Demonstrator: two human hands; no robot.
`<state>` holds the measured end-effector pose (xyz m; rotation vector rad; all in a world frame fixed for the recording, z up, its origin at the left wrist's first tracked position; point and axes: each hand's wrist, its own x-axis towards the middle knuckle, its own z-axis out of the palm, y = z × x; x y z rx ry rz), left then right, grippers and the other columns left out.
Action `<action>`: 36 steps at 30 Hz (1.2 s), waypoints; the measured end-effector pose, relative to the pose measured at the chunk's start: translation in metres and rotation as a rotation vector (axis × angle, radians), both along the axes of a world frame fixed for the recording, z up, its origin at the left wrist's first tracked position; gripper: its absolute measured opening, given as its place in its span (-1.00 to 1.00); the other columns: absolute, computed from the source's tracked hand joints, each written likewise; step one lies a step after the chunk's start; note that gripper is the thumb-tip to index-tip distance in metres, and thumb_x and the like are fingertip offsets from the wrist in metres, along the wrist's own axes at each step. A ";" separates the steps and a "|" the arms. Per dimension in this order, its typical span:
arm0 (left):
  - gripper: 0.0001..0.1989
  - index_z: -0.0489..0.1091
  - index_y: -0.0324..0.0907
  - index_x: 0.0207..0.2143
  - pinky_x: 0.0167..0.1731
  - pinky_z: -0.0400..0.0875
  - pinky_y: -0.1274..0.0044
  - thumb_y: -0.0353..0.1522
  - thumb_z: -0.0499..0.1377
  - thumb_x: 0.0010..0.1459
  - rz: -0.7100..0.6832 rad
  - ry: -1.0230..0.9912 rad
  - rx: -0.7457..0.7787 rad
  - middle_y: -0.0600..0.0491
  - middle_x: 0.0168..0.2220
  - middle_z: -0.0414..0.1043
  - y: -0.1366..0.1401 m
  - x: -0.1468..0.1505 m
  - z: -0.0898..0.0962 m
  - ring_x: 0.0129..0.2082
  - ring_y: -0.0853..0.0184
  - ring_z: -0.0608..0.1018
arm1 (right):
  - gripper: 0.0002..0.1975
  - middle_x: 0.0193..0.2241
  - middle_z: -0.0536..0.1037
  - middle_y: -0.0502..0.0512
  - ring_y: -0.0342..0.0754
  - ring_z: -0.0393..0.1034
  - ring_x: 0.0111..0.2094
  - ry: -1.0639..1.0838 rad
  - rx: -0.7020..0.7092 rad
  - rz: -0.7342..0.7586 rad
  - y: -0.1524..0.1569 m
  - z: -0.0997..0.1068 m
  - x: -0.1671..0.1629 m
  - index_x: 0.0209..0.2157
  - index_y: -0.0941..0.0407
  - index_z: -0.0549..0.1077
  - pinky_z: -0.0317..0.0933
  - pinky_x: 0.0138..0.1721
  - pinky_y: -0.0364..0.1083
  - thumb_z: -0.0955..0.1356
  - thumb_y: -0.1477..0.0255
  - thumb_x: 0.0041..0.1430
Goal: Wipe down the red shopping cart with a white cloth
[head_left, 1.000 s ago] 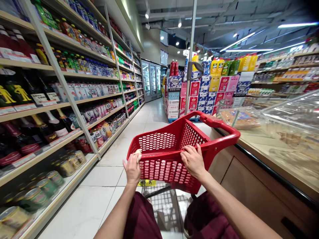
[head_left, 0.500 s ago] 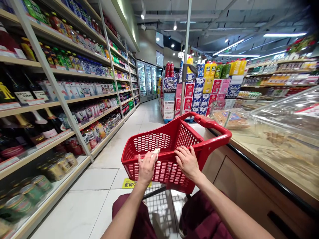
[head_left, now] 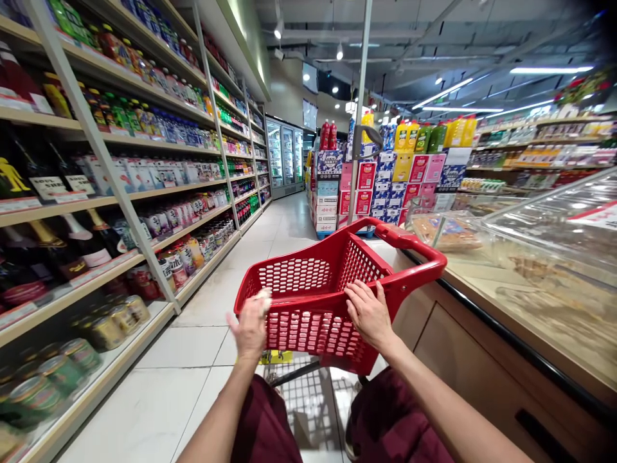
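Note:
In front of my knees stands a red plastic shopping cart with perforated basket walls. My left hand is at the left end of the basket's near rim, its fingers closed on a crumpled white wipe pressed against that rim. Only a bit of the wipe shows beyond the fingers. Farther right on the same rim, my right hand has its fingers hooked over the edge and holds the cart. Inside the visible part of the basket I see only red plastic.
Drink shelves run along the left. A food counter with clear covers borders the right side, close to the cart handle. Stacked drink cartons and a grey pole stand ahead. A yellow floor sign shows beneath the basket.
My left hand has slid left along the near rim with the wipe, to the basket's left end. My right hand has shifted very slightly right on the rim.

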<state>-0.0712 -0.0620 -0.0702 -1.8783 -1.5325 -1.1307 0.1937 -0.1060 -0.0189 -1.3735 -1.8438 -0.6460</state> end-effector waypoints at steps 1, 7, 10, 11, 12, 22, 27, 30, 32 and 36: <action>-0.62 0.28 -0.15 -0.03 0.13 -0.26 0.09 -0.47 -0.07 0.08 0.057 -0.048 0.003 -0.13 -0.03 0.38 0.000 -0.003 -0.001 0.00 0.20 0.38 | -0.69 -0.12 0.48 0.11 0.01 0.23 0.00 0.004 0.000 -0.014 0.000 -0.001 0.000 -0.14 0.13 0.43 -0.35 0.16 0.14 0.15 0.42 0.20; -0.54 0.23 -0.06 0.01 0.14 -0.22 0.12 -0.54 -0.11 0.07 -0.208 0.184 -0.050 -0.03 0.02 0.33 -0.003 0.021 0.002 0.06 0.28 0.32 | -0.69 -0.11 0.47 0.12 0.03 0.22 0.00 0.005 -0.019 -0.024 0.000 -0.002 -0.001 -0.13 0.11 0.42 -0.30 0.15 0.14 0.16 0.42 0.19; -0.59 0.25 -0.09 -0.01 0.13 -0.21 0.11 -0.49 -0.10 0.10 -0.019 0.059 -0.039 -0.08 0.00 0.35 -0.003 0.001 0.000 0.02 0.26 0.36 | -0.68 -0.11 0.47 0.11 0.02 0.22 0.01 -0.002 -0.021 0.002 -0.001 0.000 0.000 -0.12 0.11 0.42 -0.29 0.15 0.13 0.14 0.43 0.20; -0.61 0.25 -0.12 -0.01 0.13 -0.19 0.11 -0.47 -0.10 0.11 0.090 -0.025 -0.032 -0.11 0.00 0.35 -0.002 -0.008 -0.002 0.01 0.24 0.36 | -0.68 -0.10 0.47 0.11 0.02 0.21 0.01 0.003 -0.022 -0.003 -0.001 0.000 -0.001 -0.12 0.12 0.42 -0.30 0.15 0.14 0.14 0.43 0.20; -0.61 0.25 -0.14 -0.01 0.12 -0.18 0.09 -0.45 -0.10 0.11 0.158 -0.081 -0.032 -0.13 0.00 0.35 -0.002 -0.013 -0.003 0.01 0.22 0.36 | -0.68 -0.11 0.47 0.12 0.03 0.21 0.01 0.010 -0.022 -0.016 -0.001 0.000 -0.002 -0.13 0.12 0.42 -0.30 0.15 0.14 0.14 0.43 0.20; -0.58 0.24 -0.10 0.01 0.11 -0.16 0.09 -0.49 -0.11 0.10 -0.016 0.009 -0.046 -0.08 0.02 0.33 -0.004 0.004 0.002 0.05 0.23 0.33 | -0.68 -0.10 0.47 0.11 0.01 0.21 0.01 -0.009 -0.013 -0.005 -0.002 -0.001 0.000 -0.11 0.13 0.41 -0.28 0.15 0.12 0.15 0.43 0.19; -0.55 0.21 -0.10 0.04 0.11 -0.18 0.08 -0.50 -0.09 0.08 -0.059 0.029 -0.067 -0.08 0.03 0.31 -0.003 0.016 0.000 0.08 0.21 0.29 | -0.68 -0.09 0.46 0.14 0.04 0.21 0.02 0.002 -0.021 -0.048 -0.002 -0.001 -0.005 -0.12 0.15 0.42 -0.28 0.15 0.14 0.15 0.41 0.18; -0.53 0.21 -0.06 0.03 0.13 -0.20 0.10 -0.53 -0.11 0.08 -0.207 0.156 -0.073 -0.04 0.05 0.30 -0.004 0.028 0.000 0.09 0.25 0.28 | -0.68 -0.09 0.46 0.12 0.02 0.20 0.03 -0.015 -0.028 -0.036 -0.003 -0.001 -0.003 -0.10 0.14 0.41 -0.27 0.15 0.12 0.14 0.43 0.19; -0.56 0.22 -0.07 0.03 0.11 -0.20 0.07 -0.50 -0.11 0.10 -0.099 0.066 -0.061 -0.07 0.03 0.32 -0.002 0.017 -0.002 0.06 0.23 0.32 | -0.67 -0.09 0.46 0.12 0.02 0.19 0.04 -0.021 -0.021 -0.024 -0.002 -0.002 -0.002 -0.10 0.13 0.41 -0.27 0.15 0.12 0.14 0.43 0.20; -0.59 0.23 -0.16 0.02 0.09 -0.18 0.04 -0.46 -0.10 0.10 0.120 -0.119 -0.032 -0.15 0.02 0.32 0.000 -0.001 -0.005 0.05 0.17 0.33 | -0.67 -0.09 0.46 0.14 0.05 0.19 0.04 0.002 -0.005 -0.038 -0.001 -0.003 -0.003 -0.11 0.14 0.41 -0.28 0.15 0.14 0.14 0.41 0.19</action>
